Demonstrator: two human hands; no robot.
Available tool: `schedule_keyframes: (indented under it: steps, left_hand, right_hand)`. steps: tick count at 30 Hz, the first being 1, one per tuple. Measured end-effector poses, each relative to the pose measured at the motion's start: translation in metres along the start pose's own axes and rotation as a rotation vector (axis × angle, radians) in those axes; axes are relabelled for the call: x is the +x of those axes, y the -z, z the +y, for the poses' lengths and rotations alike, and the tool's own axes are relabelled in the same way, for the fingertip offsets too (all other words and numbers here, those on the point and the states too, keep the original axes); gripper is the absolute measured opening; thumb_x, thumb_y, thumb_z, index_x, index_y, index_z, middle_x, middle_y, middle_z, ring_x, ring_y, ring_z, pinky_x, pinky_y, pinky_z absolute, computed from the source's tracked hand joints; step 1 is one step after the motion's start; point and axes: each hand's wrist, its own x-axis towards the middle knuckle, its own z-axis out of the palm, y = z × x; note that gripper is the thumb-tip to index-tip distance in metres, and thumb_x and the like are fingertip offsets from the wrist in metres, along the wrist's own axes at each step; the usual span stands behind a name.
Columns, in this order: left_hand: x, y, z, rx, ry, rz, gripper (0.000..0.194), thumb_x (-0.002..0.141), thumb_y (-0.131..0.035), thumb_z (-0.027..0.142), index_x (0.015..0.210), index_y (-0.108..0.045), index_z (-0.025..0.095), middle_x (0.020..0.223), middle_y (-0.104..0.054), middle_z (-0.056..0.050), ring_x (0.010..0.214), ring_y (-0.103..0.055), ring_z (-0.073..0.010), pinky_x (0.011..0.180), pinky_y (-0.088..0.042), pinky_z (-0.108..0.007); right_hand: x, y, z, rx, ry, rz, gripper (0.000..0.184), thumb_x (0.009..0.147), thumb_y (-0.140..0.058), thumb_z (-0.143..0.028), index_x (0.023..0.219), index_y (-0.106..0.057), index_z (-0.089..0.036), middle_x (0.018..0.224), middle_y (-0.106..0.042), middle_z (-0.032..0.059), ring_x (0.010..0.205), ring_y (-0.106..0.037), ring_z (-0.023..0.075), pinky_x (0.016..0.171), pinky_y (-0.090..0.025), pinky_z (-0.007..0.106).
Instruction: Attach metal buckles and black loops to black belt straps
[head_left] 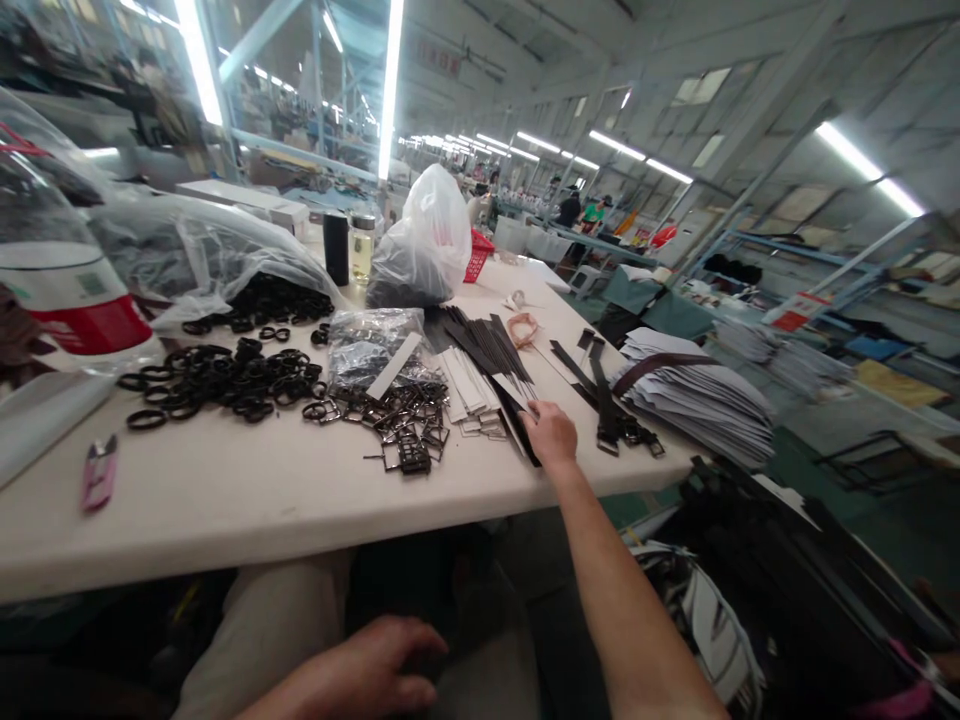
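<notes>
My right hand [551, 436] reaches over the table, its fingers closed at the near end of a thin pale strip [513, 392] by a stack of dark strips [480, 345]. Just under those fingers, a black strip [525, 440] points toward the table's front edge. White strips [466, 385] are fanned out to the left of the stack. Beside them is a tangled heap of metal buckles [409, 430]. Below the table edge, over my lap, my left hand [367, 665] has its thumb and fingers apart, with nothing visible in it; it is slightly blurred.
Black rings [232, 380] are heaped on the table [300, 510] at left, near pink thread snips [99, 475] and a large bottle [82, 300]. Black buckled belts [604, 395] lie right of my right hand, beside a strapped bundle of grey sheets [697, 395]. Plastic bags [427, 230] stand behind.
</notes>
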Motion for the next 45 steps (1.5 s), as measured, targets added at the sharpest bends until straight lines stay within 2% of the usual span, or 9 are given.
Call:
schedule_keyframes:
  steps: [5,9,14,17,22,27,34,41,45]
  left_hand:
    - [0.003,-0.001,-0.001,-0.066,-0.009,0.034,0.047,0.072,-0.066,0.027,0.119,-0.069,0.025,0.112,-0.072,-0.004,0.102,-0.065,-0.0249,0.087,-0.049,-0.031]
    - [0.003,0.001,0.000,-0.221,-0.041,0.109,0.041,0.077,-0.067,0.030,0.117,-0.070,0.021,0.113,-0.072,-0.006,0.102,-0.065,-0.0253,0.089,-0.049,-0.033]
    - [0.002,0.008,0.020,-0.598,-0.148,0.142,0.057,0.082,-0.069,0.047,0.130,-0.059,0.018,0.122,-0.068,-0.013,0.111,-0.063,-0.0278,0.095,-0.047,-0.039]
    - [0.005,0.018,0.047,-0.915,-0.241,0.233,0.073,0.081,-0.071,0.050,0.144,-0.044,0.025,0.135,-0.061,-0.015,0.120,-0.060,-0.0280,0.099,-0.045,-0.041]
    - [0.006,0.049,0.091,-1.309,-0.364,0.437,0.051,0.082,-0.066,0.058,0.115,-0.066,0.018,0.116,-0.073,-0.015,0.107,-0.068,-0.0275,0.091,-0.052,-0.038]
    - [-0.014,0.079,0.095,-1.361,-0.311,0.693,0.036,0.082,-0.071,0.046,0.097,-0.071,0.014,0.091,-0.078,-0.011,0.086,-0.073,-0.0215,0.076,-0.057,-0.030]
    - [-0.060,0.109,0.056,-1.006,-0.235,1.071,0.032,0.061,-0.087,0.032,0.082,-0.073,0.013,0.075,-0.074,-0.003,0.059,-0.064,-0.0091,0.056,-0.052,-0.017]
    - [-0.103,0.109,0.036,-0.900,-0.087,1.116,0.051,0.062,-0.081,0.019,0.112,-0.068,0.017,0.070,-0.067,0.004,0.045,-0.056,-0.0038,0.046,-0.050,-0.014]
    - [-0.117,0.106,0.028,-0.948,-0.053,1.138,0.037,0.065,-0.075,0.013,0.102,-0.069,0.013,0.073,-0.069,0.002,0.046,-0.058,-0.0040,0.045,-0.051,-0.013]
  right_hand:
    - [-0.001,0.018,0.000,0.064,-0.082,0.043,0.032,0.097,-0.047,-0.028,0.101,-0.077,-0.017,0.096,-0.076,0.0143,0.084,-0.067,0.0236,0.072,-0.043,0.030]
    - [-0.028,0.037,-0.010,0.187,-0.070,0.077,0.033,0.095,-0.048,-0.031,0.096,-0.077,-0.014,0.085,-0.076,0.0142,0.078,-0.068,0.0244,0.068,-0.045,0.030]
    - [-0.110,0.050,-0.030,0.415,-0.010,0.081,0.042,0.098,-0.042,-0.043,0.105,-0.072,-0.014,0.075,-0.076,0.0073,0.067,-0.070,0.0208,0.063,-0.052,0.027]
    - [-0.170,0.053,-0.039,0.573,0.131,0.155,0.032,0.097,-0.049,-0.038,0.099,-0.073,-0.017,0.075,-0.076,0.0054,0.064,-0.070,0.0194,0.062,-0.054,0.026]
    - [-0.246,0.056,-0.036,0.674,0.364,0.156,0.018,0.094,-0.055,-0.024,0.096,-0.073,-0.020,0.084,-0.077,0.0047,0.071,-0.073,0.0178,0.068,-0.057,0.023]
    - [-0.277,0.054,-0.009,0.726,0.289,-0.051,0.017,0.091,-0.059,-0.029,0.095,-0.075,-0.022,0.083,-0.078,0.0030,0.070,-0.075,0.0177,0.065,-0.059,0.019]
    - [-0.271,0.062,0.027,0.803,0.066,-0.571,0.028,0.087,-0.061,-0.043,0.092,-0.078,-0.022,0.087,-0.078,0.0047,0.080,-0.074,0.0218,0.072,-0.058,0.023]
    - [-0.259,0.069,0.017,1.049,-0.258,-0.892,0.050,0.082,-0.065,-0.051,0.118,-0.070,-0.017,0.076,-0.072,0.0031,0.062,-0.069,0.0183,0.060,-0.057,0.028]
    - [-0.253,0.067,0.007,1.078,-0.222,-0.969,0.052,0.086,-0.060,-0.054,0.119,-0.070,-0.016,0.089,-0.076,0.0093,0.074,-0.073,0.0236,0.065,-0.059,0.033]
